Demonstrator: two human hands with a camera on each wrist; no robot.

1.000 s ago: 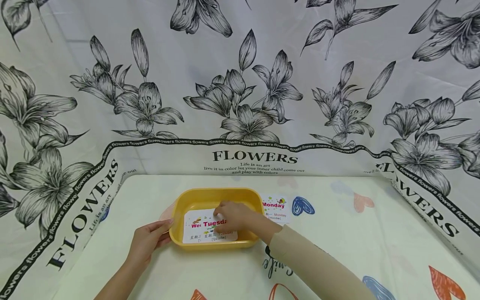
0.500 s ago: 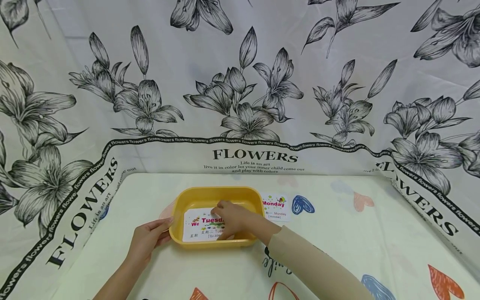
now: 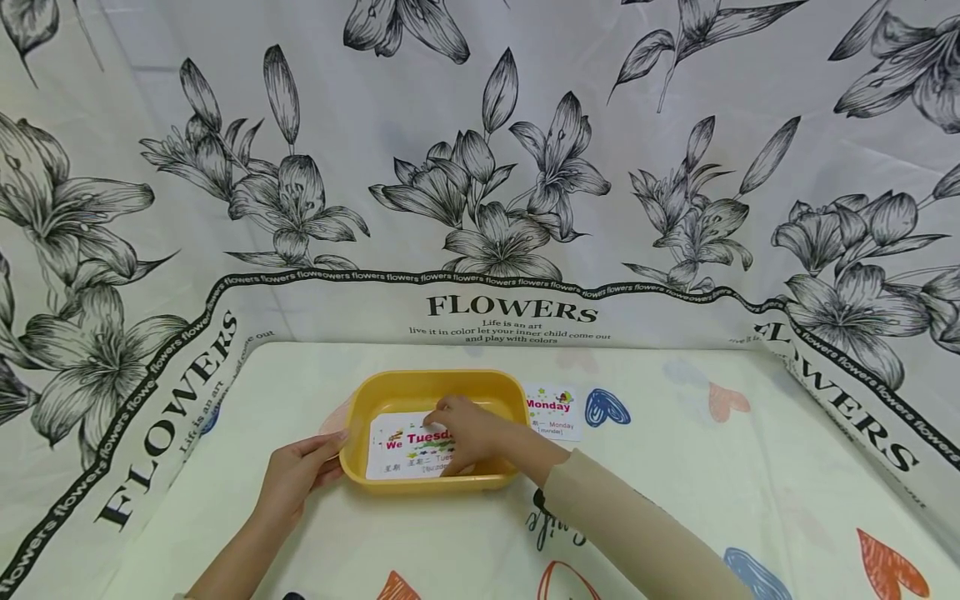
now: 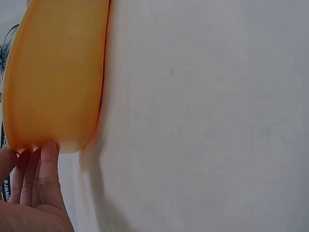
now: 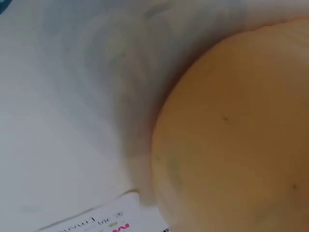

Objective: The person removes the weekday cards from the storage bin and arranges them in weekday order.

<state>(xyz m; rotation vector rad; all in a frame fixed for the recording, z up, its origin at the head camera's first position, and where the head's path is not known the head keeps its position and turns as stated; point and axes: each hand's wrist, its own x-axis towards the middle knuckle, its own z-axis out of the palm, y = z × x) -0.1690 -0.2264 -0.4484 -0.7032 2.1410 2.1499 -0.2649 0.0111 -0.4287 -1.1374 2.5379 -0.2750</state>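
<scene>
A yellow plastic tray (image 3: pixel 358 433) sits on the table in the head view, with white weekday cards inside. The "Tuesday" card (image 3: pixel 427 450) overlaps a card starting "We" (image 3: pixel 381 437). My right hand (image 3: pixel 472 433) reaches into the tray and grips the "Tuesday" card, fingers toward its top edge and thumb toward its lower edge; the hand hides the card's right part. My left hand (image 3: pixel 300 467) pinches the tray's left end, its fingers against the outer wall, as the left wrist view also shows on the tray (image 4: pixel 58 72). The right wrist view shows the tray's outer wall (image 5: pixel 231 135), not the hand.
A "Monday" card (image 3: pixel 553 412) lies on the table just right of the tray, partly behind its rim. Its corner also shows in the right wrist view. The tablecloth (image 3: pixel 675 467) carries printed hearts. Behind stands a flower-printed curtain (image 3: pixel 495 183).
The "Tuesday" card has slid slightly left over the "We" card. My right thumb has moved from the card's face down toward its lower edge. The left hand keeps its hold on the tray.
</scene>
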